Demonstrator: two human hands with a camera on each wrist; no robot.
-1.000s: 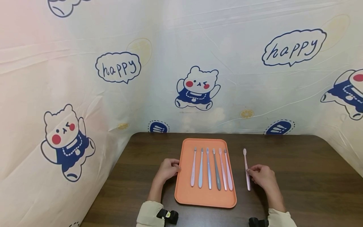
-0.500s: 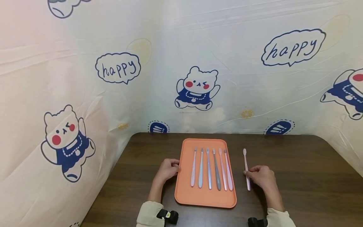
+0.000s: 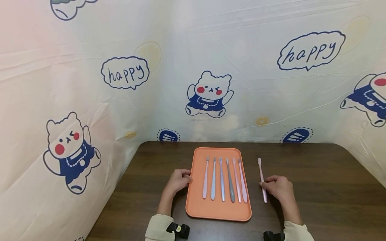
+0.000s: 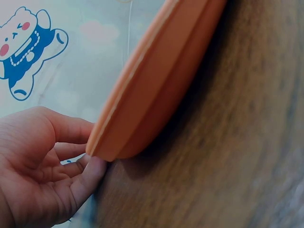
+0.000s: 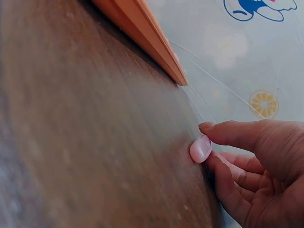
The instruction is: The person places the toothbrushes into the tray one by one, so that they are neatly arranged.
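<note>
A pink toothbrush [image 3: 260, 171] lies on the table to the right of an orange tray [image 3: 218, 212], bristle end pointing away from me. My right hand [image 3: 278, 187] pinches its handle between thumb and fingers. In the right wrist view the rounded handle end [image 5: 201, 149] shows between the thumb and fingers of the right hand [image 5: 261, 166]. At the tray's left edge my left hand [image 3: 178, 180] grips the rim. In the left wrist view, thumb and fingers of that hand [image 4: 47, 166] meet at the tray's rim [image 4: 137, 95]. Several toothbrushes [image 3: 222, 184] lie side by side in the tray.
The dark wooden table [image 3: 325, 180] extends to both sides of the tray. A pale curtain [image 3: 259, 83] printed with bears and "happy" bubbles hangs behind and at the sides. Black straps [image 3: 178, 230] circle the cuffs.
My right fingertips have moved left from the toothbrush's edge to across its handle, and the brush has turned very slightly. The left hand and the tray have stayed in place.
</note>
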